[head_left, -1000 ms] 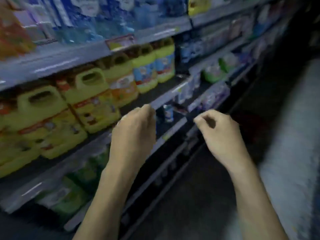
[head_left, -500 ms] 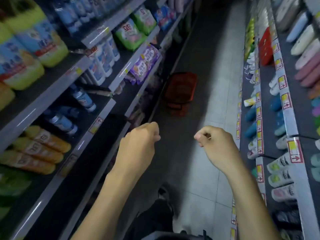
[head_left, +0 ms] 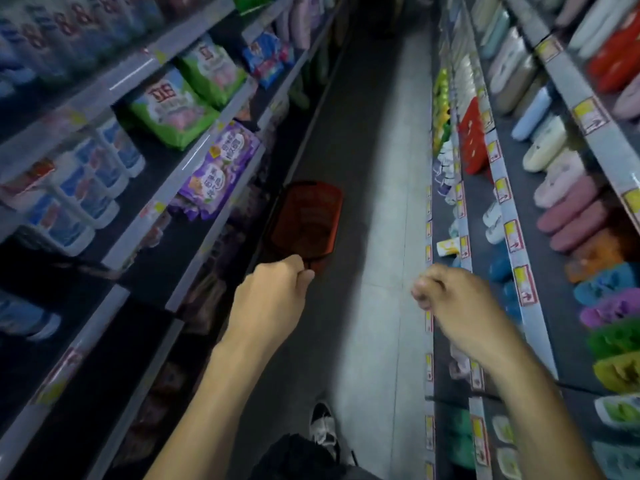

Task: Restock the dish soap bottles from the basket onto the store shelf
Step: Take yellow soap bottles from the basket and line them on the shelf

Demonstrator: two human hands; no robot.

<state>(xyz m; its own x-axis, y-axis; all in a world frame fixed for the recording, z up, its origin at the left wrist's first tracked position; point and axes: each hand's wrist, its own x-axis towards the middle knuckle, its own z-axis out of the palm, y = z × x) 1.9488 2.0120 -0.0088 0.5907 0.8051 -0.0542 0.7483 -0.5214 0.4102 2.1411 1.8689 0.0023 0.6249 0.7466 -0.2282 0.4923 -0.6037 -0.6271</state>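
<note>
The view runs down a dim shop aisle with shelving on both sides; the red basket [head_left: 304, 220] stands on the floor [head_left: 381, 202] at the middle distance, close against the foot of the left-hand shelving; what lies inside it is too dark and blurred to tell. The left hand [head_left: 273, 299] is held out in the near centre, fingers curled into a fist with nothing in it; in this view its knuckles overlap the basket's near edge, though the basket sits farther off and lower. The right hand [head_left: 446, 303] is raised beside it, well apart, likewise clenched and carrying nothing. On the left, the store shelf [head_left: 187, 168] bears white and blue bottles [head_left: 97, 188] at the near end, then green bags [head_left: 173, 105] and purple bags [head_left: 218, 171] farther along. On the right, rows of coloured slippers [head_left: 571, 209] fill the racks, with yellow and red price tags [head_left: 514, 237] along the rails. A shoe [head_left: 322, 427] shows on the floor at the near edge.
</note>
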